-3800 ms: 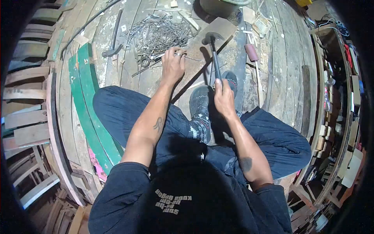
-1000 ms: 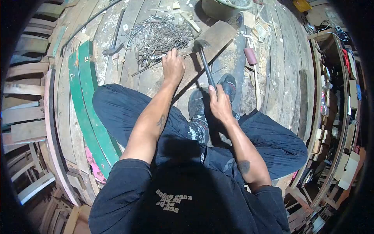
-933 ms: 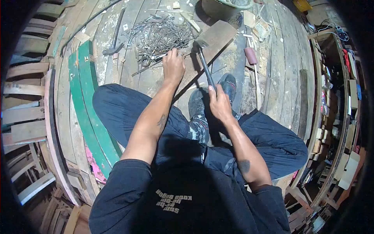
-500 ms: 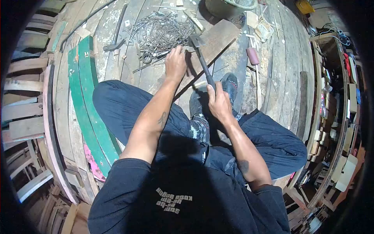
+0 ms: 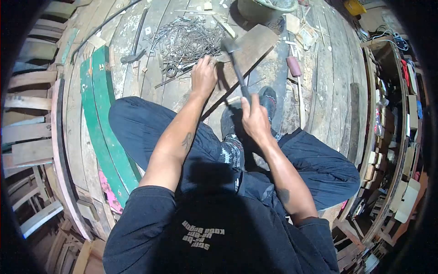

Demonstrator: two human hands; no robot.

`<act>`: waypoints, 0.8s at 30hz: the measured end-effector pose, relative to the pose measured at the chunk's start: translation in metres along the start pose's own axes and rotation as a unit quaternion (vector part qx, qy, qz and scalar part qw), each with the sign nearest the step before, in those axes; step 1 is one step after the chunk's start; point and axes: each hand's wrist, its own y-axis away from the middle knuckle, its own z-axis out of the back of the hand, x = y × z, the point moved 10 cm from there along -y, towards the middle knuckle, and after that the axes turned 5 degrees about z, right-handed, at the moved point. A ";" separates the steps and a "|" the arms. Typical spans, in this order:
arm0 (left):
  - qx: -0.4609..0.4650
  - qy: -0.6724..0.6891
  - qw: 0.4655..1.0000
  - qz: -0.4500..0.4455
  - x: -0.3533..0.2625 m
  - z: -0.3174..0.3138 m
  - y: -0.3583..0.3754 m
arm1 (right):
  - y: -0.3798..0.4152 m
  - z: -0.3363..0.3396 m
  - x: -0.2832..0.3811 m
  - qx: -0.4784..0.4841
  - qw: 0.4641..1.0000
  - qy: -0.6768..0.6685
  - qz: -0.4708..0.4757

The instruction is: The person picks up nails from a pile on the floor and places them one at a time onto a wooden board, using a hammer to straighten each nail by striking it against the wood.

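Observation:
My right hand (image 5: 255, 119) is wrapped round the handle of a hammer (image 5: 238, 73), whose blurred head is over the near-left part of a brown wooden board (image 5: 256, 44). My left hand (image 5: 204, 76) rests at the board's left end, beside a pile of nails (image 5: 189, 40). Its fingers are curled together, and whatever they may pinch is hidden or too small to name. A metal ring (image 5: 171, 71) lies at the pile's near edge, left of that hand.
Another hammer (image 5: 134, 55) lies left of the pile. A bucket (image 5: 267, 10) stands behind the board. Right of it lies a mallet with a reddish head (image 5: 294, 67). Green planks (image 5: 101, 100) flank my left knee, and a shelf of wood pieces (image 5: 374, 137) stands at right.
The hammer head has shifted slightly up and is now blurred by motion. My left hand has moved a little left and down, with its fingers still curled.

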 end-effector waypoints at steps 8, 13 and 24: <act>-0.033 0.004 0.999 -0.033 -0.005 0.004 0.001 | -0.003 0.012 -0.004 -0.026 0.999 -0.034 0.002; -0.032 -0.003 0.999 -0.033 -0.006 0.005 0.000 | -0.001 0.002 -0.009 -0.010 1.000 -0.020 -0.007; -0.014 -0.007 1.000 -0.027 -0.003 0.002 0.000 | -0.001 0.009 -0.005 -0.041 0.999 -0.032 0.009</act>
